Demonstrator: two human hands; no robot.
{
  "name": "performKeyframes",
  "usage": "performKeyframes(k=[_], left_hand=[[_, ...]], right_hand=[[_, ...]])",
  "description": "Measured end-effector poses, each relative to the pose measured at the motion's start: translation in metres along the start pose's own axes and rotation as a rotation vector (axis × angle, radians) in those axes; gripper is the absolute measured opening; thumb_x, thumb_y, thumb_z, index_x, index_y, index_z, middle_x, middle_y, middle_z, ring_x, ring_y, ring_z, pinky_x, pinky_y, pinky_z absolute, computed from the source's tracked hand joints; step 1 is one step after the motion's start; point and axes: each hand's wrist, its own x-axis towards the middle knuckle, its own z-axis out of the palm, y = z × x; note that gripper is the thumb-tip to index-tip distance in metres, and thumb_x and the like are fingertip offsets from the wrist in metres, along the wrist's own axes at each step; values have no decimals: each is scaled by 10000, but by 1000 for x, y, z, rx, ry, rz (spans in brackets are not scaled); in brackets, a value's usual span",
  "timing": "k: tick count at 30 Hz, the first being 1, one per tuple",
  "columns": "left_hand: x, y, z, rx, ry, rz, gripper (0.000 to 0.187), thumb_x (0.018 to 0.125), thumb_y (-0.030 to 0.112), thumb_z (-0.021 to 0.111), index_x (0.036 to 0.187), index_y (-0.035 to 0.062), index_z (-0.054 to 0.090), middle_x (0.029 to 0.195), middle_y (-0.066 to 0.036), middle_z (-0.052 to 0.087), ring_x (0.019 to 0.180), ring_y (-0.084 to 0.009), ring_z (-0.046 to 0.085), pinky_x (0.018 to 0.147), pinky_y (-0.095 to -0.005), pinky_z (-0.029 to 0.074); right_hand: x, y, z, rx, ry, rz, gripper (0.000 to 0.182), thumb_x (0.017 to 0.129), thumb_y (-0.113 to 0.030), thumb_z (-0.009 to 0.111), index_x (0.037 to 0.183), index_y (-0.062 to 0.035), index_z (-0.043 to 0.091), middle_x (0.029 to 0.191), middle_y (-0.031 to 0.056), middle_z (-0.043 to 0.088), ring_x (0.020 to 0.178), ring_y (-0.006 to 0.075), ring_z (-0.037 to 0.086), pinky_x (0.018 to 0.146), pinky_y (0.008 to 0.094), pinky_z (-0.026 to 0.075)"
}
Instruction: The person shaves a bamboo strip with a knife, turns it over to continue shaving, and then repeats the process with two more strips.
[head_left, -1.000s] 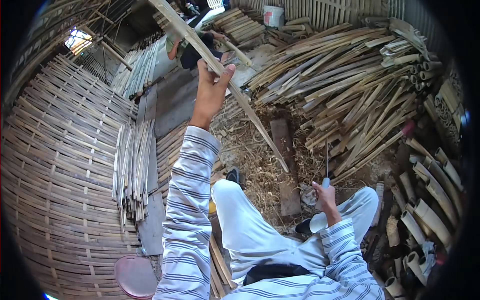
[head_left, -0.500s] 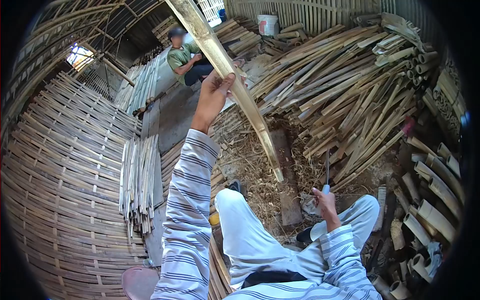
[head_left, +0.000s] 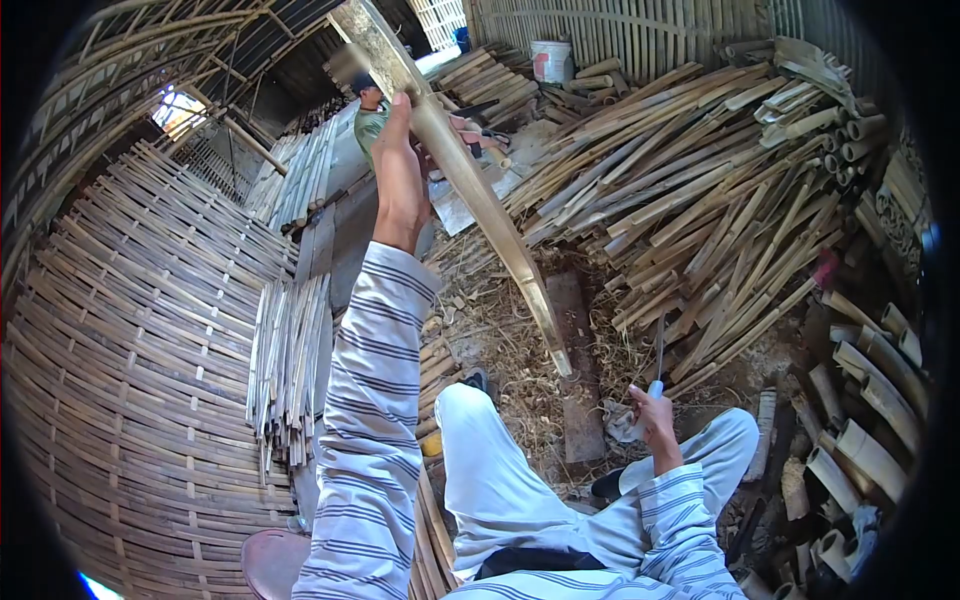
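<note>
A long split piece of bamboo (head_left: 477, 195), bent toward its lower end, slants across the middle of the view. My left hand (head_left: 402, 165) holds it near the upper part, the thumb along its edge and the fingers mostly hidden behind. Its lower tip is just above a dark wooden board (head_left: 580, 420) on the ground. By my right knee, my right hand (head_left: 656, 418) is closed around the pale handle of a knife (head_left: 659, 350), whose thin blade points up and away from me. Knife and bamboo are apart.
A large heap of split bamboo strips (head_left: 690, 200) lies ahead to the right. Cut bamboo tubes (head_left: 865, 450) are stacked at far right. Shavings (head_left: 500, 340) cover the ground. Woven bamboo (head_left: 130, 400) fills the left. A person in green (head_left: 370, 120) sits beyond, near a white bucket (head_left: 551, 62).
The bamboo has rolled in my left hand, showing a different face, and the thumb now lies along its edge. My right hand keeps the knife in nearly the same place.
</note>
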Motion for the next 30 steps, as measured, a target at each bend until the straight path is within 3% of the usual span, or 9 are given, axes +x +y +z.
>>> performKeyframes(k=[2, 5, 11, 17, 21, 24, 27, 30], left_hand=[[-2, 12, 6, -32, 26, 11, 521, 999, 439, 402, 1015, -58, 558, 868, -166, 658, 728, -270, 683, 683, -373, 562], [-1, 16, 5, 128, 32, 45, 539, 1015, 465, 326, 1163, -25, 494, 878, -144, 628, 794, -294, 685, 731, -401, 553], [-5, 18, -1, 187, 12, 61, 573, 1006, 477, 367, 1230, -40, 466, 883, -137, 626, 810, -290, 694, 722, -375, 554], [-4, 7, -18, 139, -16, 134, 488, 977, 387, 513, 1244, -16, 459, 954, -134, 625, 860, -302, 692, 747, -366, 559], [-28, -19, -18, 136, 81, 91, 471, 868, 199, 712, 1190, -5, 436, 971, -148, 632, 780, -225, 675, 689, -346, 557], [-51, -73, -32, 236, 230, 71, 495, 831, 139, 746, 1178, -4, 425, 972, -148, 620, 784, -208, 663, 701, -339, 555], [-72, -119, -48, 110, 333, 93, 526, 785, 85, 779, 1161, -1, 422, 966, -143, 617, 765, -224, 669, 686, -328, 557], [-82, -137, -65, 269, 393, 102, 433, 801, 84, 765, 1105, 5, 467, 917, -104, 616, 771, -183, 641, 660, -297, 523]], right_hand=[[-1, -2, 0, -12, -15, -16, 296, 831, -232, 731, 666, -66, 550, 543, 2, 492, 416, 130, 468, 398, 299, 386], [-15, -13, 2, 2, -44, -3, 292, 833, -241, 728, 681, -68, 548, 548, 2, 490, 422, 131, 471, 401, 298, 386], [-13, -8, 0, 3, -52, 19, 296, 826, -255, 736, 693, -69, 547, 557, 7, 495, 425, 132, 475, 405, 296, 388], [-5, -1, 1, 7, -52, 34, 308, 822, -267, 741, 702, -67, 540, 555, 10, 492, 427, 137, 470, 411, 298, 391], [-13, -6, 2, 5, -51, 28, 316, 818, -275, 746, 716, -73, 525, 551, 11, 486, 425, 140, 466, 411, 301, 391], [-4, 4, 0, 22, -34, 33, 298, 806, -253, 754, 694, -66, 551, 561, 9, 518, 443, 128, 496, 424, 298, 389], [-10, 1, 0, -8, -48, 31, 313, 807, -269, 752, 672, -72, 549, 564, 13, 533, 446, 134, 509, 427, 304, 395], [-4, 3, -3, -30, -36, 34, 324, 809, -279, 749, 656, -74, 549, 569, 13, 541, 445, 130, 511, 425, 299, 402]])
